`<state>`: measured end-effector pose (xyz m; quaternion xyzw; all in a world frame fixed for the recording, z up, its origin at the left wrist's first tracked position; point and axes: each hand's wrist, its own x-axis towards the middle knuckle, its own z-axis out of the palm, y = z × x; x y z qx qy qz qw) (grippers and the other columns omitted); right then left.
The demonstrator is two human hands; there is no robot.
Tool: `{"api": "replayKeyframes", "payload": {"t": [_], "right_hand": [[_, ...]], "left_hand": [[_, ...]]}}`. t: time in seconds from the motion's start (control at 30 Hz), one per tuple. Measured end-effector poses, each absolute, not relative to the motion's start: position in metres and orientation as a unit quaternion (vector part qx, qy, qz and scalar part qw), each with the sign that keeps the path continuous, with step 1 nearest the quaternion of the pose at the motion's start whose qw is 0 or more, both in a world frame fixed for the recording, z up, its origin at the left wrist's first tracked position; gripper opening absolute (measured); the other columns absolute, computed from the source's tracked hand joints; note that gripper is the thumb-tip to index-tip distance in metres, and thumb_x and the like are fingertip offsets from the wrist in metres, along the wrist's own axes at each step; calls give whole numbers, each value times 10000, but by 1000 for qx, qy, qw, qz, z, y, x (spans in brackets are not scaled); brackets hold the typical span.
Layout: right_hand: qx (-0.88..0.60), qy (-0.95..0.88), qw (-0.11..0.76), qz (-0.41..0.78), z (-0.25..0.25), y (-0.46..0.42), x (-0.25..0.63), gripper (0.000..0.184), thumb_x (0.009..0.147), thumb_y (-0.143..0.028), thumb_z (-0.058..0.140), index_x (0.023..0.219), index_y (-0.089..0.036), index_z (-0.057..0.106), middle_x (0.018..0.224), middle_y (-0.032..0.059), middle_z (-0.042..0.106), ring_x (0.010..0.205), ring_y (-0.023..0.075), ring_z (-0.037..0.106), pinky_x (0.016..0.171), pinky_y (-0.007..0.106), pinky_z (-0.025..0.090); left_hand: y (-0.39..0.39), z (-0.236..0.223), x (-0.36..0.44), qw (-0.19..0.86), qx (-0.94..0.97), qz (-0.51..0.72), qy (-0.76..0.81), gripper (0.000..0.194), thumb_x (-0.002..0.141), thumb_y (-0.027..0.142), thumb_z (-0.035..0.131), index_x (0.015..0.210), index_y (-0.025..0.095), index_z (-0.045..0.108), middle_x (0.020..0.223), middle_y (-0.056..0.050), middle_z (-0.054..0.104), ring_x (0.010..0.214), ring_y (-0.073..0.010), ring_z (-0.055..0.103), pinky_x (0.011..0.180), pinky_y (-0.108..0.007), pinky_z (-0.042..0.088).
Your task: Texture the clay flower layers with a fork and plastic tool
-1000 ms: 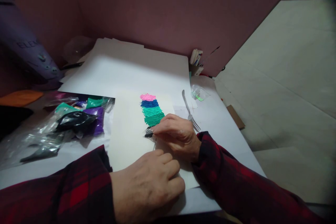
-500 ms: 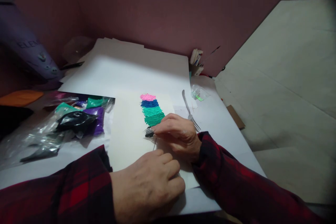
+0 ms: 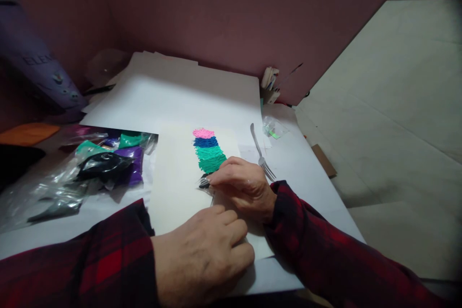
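My right hand (image 3: 243, 184) is closed in a pinch on a fork (image 3: 206, 183) whose tines press a small dark piece of clay onto a cream sheet (image 3: 173, 178). Just above the tines sits a column of textured clay (image 3: 208, 150): pink at the top, then blue, then two green bands. My left hand (image 3: 202, 255) rests as a loose fist on the sheet's near edge, its fingers curled under with nothing visible in them. Both sleeves are red and black plaid.
A second fork (image 3: 262, 151) lies right of the clay column. Plastic bags of coloured clay (image 3: 104, 163) lie at the left. White paper sheets (image 3: 173, 96) cover the table back to a maroon wall. A small clear bag (image 3: 273, 128) and some small items (image 3: 270, 84) are at the back right.
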<state>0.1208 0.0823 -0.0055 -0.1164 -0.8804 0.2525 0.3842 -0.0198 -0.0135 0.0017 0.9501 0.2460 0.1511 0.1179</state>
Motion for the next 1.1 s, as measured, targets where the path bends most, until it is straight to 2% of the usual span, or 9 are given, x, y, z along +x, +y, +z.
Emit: {"api": "replayKeyframes", "payload": {"t": [0.33,0.57,0.8,1.1], "right_hand": [[-140,-874,388,256,-3,80,120,204,735,-56,547,854,-185,650,736,16,628,712,139,553,635,282,507],[-158,-838,447,269,-2,78,121,200,740,-68,569,869,-194,656,744,23,650,707,152,563,612,305,508],[-188,-830,456,261,0,75,120,110,780,-121,589,835,-188,656,706,22,625,672,144,548,571,294,482],[-194,-835,443,263,0,74,119,53,800,-152,579,800,-182,622,700,19,598,681,141,547,610,305,485]], "left_hand": [[-13,1,-20,119,951,146,244,62,856,191,455,805,175,487,817,-39,520,716,-184,438,612,-353,348],[-13,1,-20,118,951,148,243,53,852,190,457,821,171,495,821,-44,526,711,-184,435,604,-354,349],[-12,1,-19,113,951,154,242,53,847,200,475,820,173,512,813,-43,536,697,-183,440,598,-354,356],[-12,2,-19,115,952,148,242,50,846,198,480,810,176,508,815,-43,539,704,-185,443,609,-353,361]]}}
